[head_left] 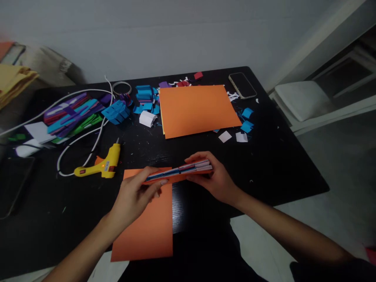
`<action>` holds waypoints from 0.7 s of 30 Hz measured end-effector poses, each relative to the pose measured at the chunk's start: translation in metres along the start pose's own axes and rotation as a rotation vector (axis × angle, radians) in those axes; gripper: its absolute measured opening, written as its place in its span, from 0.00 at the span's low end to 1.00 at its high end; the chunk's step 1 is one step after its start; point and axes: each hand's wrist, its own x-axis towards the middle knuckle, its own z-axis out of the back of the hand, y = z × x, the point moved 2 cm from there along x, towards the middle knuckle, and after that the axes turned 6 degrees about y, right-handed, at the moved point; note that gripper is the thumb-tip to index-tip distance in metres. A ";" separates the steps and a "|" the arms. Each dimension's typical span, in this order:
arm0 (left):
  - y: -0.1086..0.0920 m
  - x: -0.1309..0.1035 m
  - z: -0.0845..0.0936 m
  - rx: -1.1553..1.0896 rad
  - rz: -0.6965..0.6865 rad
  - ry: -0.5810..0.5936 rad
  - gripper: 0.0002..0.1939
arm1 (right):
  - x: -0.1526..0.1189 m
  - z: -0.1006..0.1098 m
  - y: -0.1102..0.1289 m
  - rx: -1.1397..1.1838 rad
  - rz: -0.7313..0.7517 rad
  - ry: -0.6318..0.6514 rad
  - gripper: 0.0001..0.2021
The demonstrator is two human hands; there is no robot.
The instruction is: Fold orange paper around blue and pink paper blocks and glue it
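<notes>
A thin orange paper booklet [179,173] is held edge-up above the table, with blue, red and white paper layers showing along its edge. My left hand [138,190] pinches its left end, thumb on the near side. Around its right end, the fingers and thumb of my right hand [213,176] are closed. Below the booklet and my left hand lies an orange sheet [147,235], which reaches past the table's near edge. Farther back rests a stack of orange sheets [198,109].
A yellow glue gun [102,162] with a white cable lies left, near bundles of coloured strips [73,113]. Blue folded pieces [116,112], a tape ring [122,88] and paper scraps [225,136] lie farther back. A phone [242,85] is at the back right.
</notes>
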 end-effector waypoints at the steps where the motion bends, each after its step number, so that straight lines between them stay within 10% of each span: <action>1: 0.001 0.001 0.000 -0.051 0.036 -0.005 0.09 | 0.001 0.001 0.001 -0.044 -0.006 0.004 0.19; 7: -0.004 0.006 0.002 -0.181 0.155 -0.044 0.16 | 0.009 0.002 0.014 -0.202 0.078 0.032 0.10; 14: -0.008 0.006 0.002 -0.221 0.169 -0.065 0.30 | 0.024 -0.007 0.028 -0.109 0.266 -0.189 0.28; 21: -0.005 0.021 0.002 -0.125 0.083 -0.076 0.14 | 0.030 0.000 0.062 -0.226 0.548 -0.131 0.12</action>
